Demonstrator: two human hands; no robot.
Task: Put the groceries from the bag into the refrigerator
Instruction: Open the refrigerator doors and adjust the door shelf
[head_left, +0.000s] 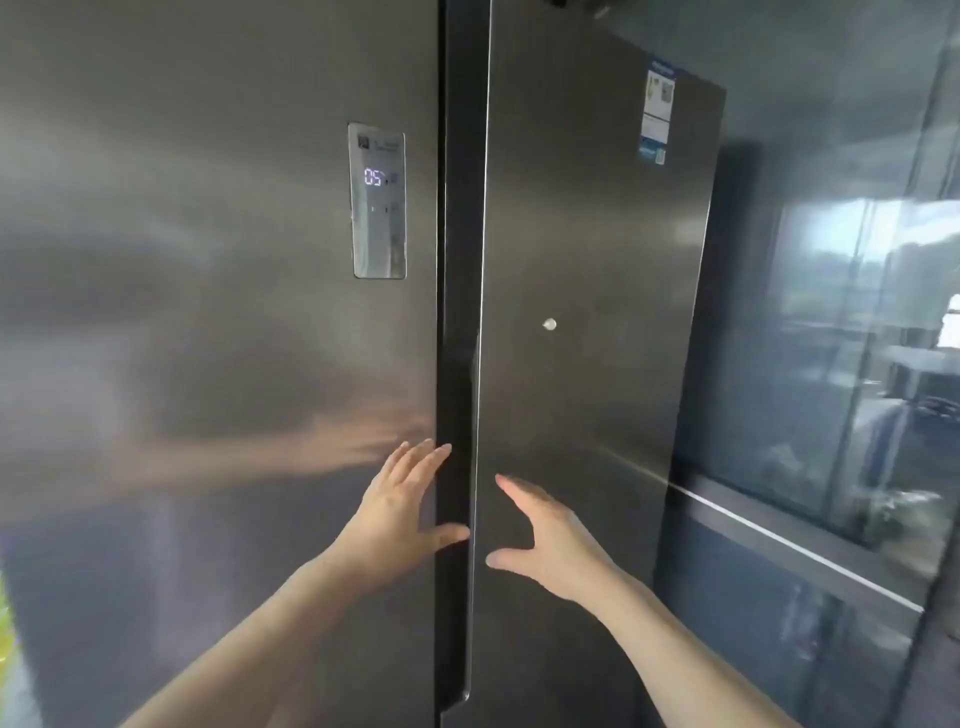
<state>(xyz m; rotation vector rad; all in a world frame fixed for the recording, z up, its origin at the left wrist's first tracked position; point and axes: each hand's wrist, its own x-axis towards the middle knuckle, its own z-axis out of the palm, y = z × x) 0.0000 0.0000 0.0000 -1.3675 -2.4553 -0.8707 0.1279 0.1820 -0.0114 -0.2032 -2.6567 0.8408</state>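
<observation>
- The refrigerator (218, 364) is seen close up, filling nearly the whole view: a tall side-by-side unit with both doors closed.
- Its doors are finished in brushed, dark grey steel, smooth and faintly glossy, with soft streaks of reflected light across them.
- A narrow rectangular control panel (378, 200) is set into the left door near its inner edge, and the digits "05" are lit on it.
- A dark vertical handle recess (457, 364) is seen between the two doors.
- A small round silvery button (549, 325) is seen on the right door, and a blue-and-white label (658, 117) is stuck near its top right corner.
- The left hand (400, 512) is held with straight, spread fingers at the inner edge of the left door, nothing gripped.
- The right hand (545, 538) is held wide open before the right door, thumb apart, nothing held; contact cannot be told.
- A glossy dark glass-fronted surface (841, 374) is seen beside the refrigerator's right edge.
</observation>
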